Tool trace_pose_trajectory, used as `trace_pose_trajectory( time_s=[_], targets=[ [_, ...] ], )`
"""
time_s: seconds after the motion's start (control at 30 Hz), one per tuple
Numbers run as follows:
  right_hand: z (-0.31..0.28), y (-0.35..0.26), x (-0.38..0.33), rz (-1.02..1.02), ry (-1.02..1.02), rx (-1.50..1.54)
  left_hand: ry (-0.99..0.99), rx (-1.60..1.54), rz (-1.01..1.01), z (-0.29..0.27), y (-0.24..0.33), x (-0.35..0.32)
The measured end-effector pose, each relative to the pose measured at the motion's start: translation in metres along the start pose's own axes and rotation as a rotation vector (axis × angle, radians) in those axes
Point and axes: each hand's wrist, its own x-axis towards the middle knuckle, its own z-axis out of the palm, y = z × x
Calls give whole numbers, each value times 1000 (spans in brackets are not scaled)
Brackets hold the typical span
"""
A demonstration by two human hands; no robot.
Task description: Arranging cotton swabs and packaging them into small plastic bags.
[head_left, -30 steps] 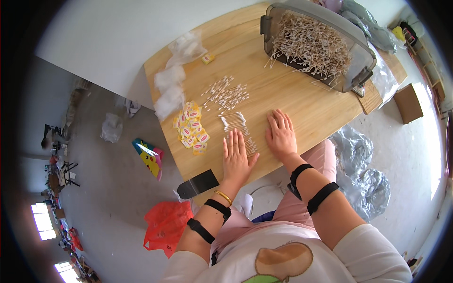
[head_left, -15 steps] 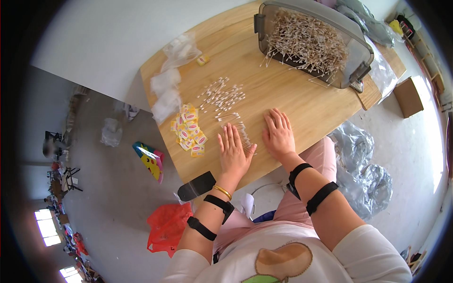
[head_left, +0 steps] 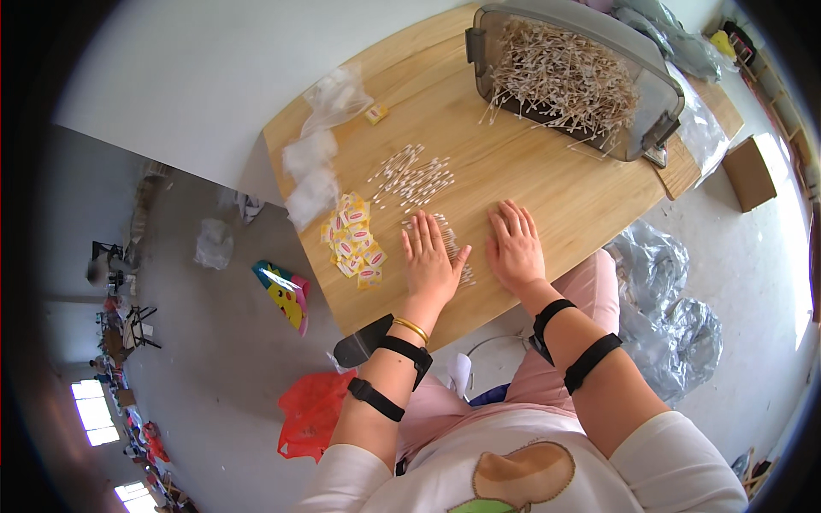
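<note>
My left hand (head_left: 434, 263) lies flat on the wooden table (head_left: 479, 162), fingers stretched out. It rests over the near edge of a row of cotton swabs (head_left: 451, 244), hiding part of it. To its right, my right hand (head_left: 516, 256) is also laid palm down with fingers extended, holding nothing. Beyond the left hand, a loose scatter of cotton swabs (head_left: 415, 178) points in mixed directions. Left of that hand sits a pile of small yellow-and-white packets or labels (head_left: 351, 238).
A grey see-through bin (head_left: 663, 90), tipped toward me, holds a heap of cotton swabs (head_left: 564, 77) at the far right. Clear plastic bags (head_left: 312, 179) line the table's left side. A dark flat object (head_left: 363, 342) is at the near left edge; a red bag (head_left: 312, 415) hangs below.
My left hand has slid slightly forward over the row of swabs. My right hand stays nearly in place. The whole view has shifted a little.
</note>
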Motion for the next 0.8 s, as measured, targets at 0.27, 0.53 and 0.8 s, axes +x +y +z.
trace_pose_trajectory(
  time_s=[0.27, 0.53, 0.8],
  targets=[
    [1, 0, 0, 2, -1, 3, -39, 12, -30, -7, 10, -5],
    [1, 1, -1, 5, -15, 3, 86, -15, 27, -2, -1, -7],
    [-2, 0, 0, 5, -10, 12, 41, -74, 68, -8, -3, -13]
  ],
)
